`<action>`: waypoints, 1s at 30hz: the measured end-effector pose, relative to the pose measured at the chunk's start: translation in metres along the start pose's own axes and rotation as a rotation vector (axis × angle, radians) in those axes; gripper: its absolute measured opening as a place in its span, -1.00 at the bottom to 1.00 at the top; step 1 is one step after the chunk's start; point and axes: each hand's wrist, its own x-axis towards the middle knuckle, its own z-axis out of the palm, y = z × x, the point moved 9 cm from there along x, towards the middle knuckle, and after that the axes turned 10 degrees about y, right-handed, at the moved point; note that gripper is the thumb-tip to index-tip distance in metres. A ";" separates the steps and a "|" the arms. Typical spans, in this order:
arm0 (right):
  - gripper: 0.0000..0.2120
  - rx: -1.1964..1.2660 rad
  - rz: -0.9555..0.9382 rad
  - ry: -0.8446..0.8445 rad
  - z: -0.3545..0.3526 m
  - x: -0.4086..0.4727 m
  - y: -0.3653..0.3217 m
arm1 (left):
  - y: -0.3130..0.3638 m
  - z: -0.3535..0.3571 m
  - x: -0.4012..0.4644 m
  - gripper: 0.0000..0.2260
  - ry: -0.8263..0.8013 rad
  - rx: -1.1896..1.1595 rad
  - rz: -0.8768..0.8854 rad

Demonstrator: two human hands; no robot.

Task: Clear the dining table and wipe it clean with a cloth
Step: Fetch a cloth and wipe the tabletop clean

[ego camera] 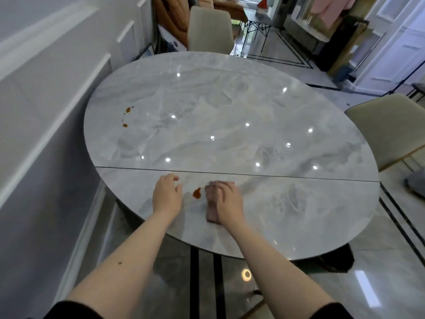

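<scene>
A round grey marble dining table point(230, 107) fills the view, with a straight seam across its near part. My right hand point(228, 201) presses flat on a folded brownish cloth point(211, 209) lying on the near part of the table. Just left of the cloth sits a reddish-brown sauce stain point(196, 193). My left hand point(167, 195) rests on the table left of that stain, fingers loosely curled and holding nothing. Two more small brown stains point(127, 116) mark the far left of the tabletop.
A beige chair point(210, 31) stands at the table's far side and another point(388, 130) at the right. A panelled grey wall point(46, 111) runs close along the left. Glossy tiled floor point(391, 261) surrounds the table, with furniture and clothes at the back right.
</scene>
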 end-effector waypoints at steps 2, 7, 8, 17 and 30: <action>-0.57 -0.191 0.002 -0.043 0.019 0.006 0.009 | -0.016 -0.001 0.014 -0.72 0.045 0.131 0.058; -0.36 -0.502 0.036 -0.112 0.053 0.007 0.029 | -0.066 -0.005 0.052 -0.71 0.113 0.377 0.149; -0.32 -0.521 0.060 -0.084 0.057 0.007 0.030 | -0.077 -0.009 0.060 -0.70 0.124 0.399 0.144; -0.38 -0.559 0.147 0.074 0.108 0.022 -0.014 | -0.123 -0.026 0.114 -0.67 0.125 0.471 0.153; -0.44 -0.461 -0.320 -0.158 0.152 0.009 -0.070 | -0.134 -0.022 0.119 -0.69 0.125 0.355 0.153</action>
